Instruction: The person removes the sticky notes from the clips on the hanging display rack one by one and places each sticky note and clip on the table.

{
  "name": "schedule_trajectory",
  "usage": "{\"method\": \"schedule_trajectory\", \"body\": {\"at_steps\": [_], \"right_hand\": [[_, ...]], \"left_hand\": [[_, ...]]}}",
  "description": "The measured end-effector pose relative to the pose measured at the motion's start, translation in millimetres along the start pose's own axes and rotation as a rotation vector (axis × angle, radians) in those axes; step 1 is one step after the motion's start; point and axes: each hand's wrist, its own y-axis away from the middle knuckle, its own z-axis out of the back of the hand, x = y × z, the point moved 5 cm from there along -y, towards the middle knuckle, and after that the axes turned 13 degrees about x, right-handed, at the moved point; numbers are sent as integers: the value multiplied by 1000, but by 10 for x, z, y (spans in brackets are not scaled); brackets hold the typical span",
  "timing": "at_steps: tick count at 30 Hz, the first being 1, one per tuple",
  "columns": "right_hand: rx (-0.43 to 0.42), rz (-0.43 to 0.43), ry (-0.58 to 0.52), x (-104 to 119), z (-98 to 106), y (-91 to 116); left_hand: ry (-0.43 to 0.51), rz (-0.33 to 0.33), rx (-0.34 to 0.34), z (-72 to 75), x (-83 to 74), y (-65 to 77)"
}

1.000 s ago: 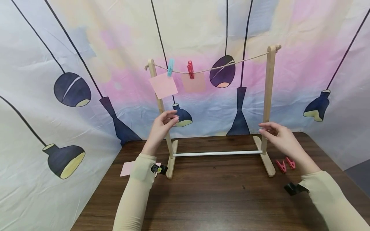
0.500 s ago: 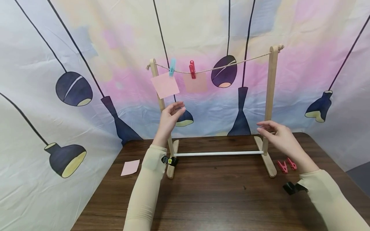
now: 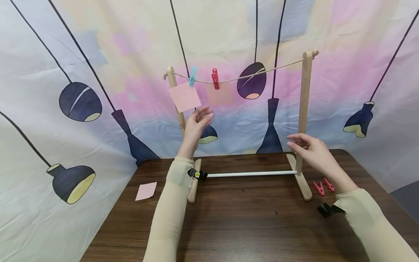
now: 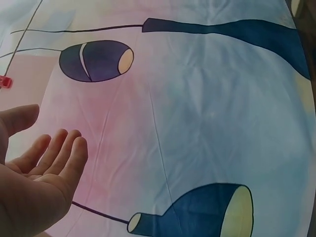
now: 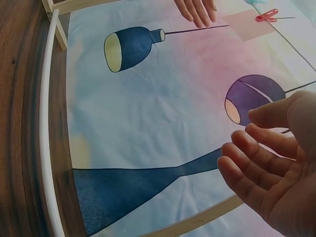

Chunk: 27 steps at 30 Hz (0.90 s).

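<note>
As tilted pink paper square (image 3: 184,97) hangs from light-blue clothespin (image 3: 192,76) just above left hand (image 3: 195,128), gentle fingertip touch seems best, sparing sagging twine (image 3: 278,67). Left hand: fingers loosely bent, holding nothing. Right hand (image 3: 312,150): likewise relaxed, empty, thumb apart, near wooden post (image 3: 304,94); red clothespins (image 3: 319,189) on table (image 3: 248,225) below it.

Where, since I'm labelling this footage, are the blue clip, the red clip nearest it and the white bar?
Blue clip (image 3: 192,76), head view: middle of its body.
Red clip (image 3: 215,79), head view: middle of its body.
White bar (image 3: 251,174), head view: midway along its visible length.
</note>
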Motion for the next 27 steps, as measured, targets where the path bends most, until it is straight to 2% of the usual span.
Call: {"method": "schedule_trajectory", "body": {"at_steps": [5,14,20,27], "right_hand": [[-1,-8,-6,43,-3,-18],[1,26,-17,154,42,-71],[-13,59,-38,270,105,-132],[-65,85,-44,521,242,-236]], "left_hand": [[61,-16,-17,-28,-28,-68],[168,-48,-68,-90,-48,-157],[175,-68,-99,-96,-65,-175],[143,-76,-86,-114,-84,-172]]}}
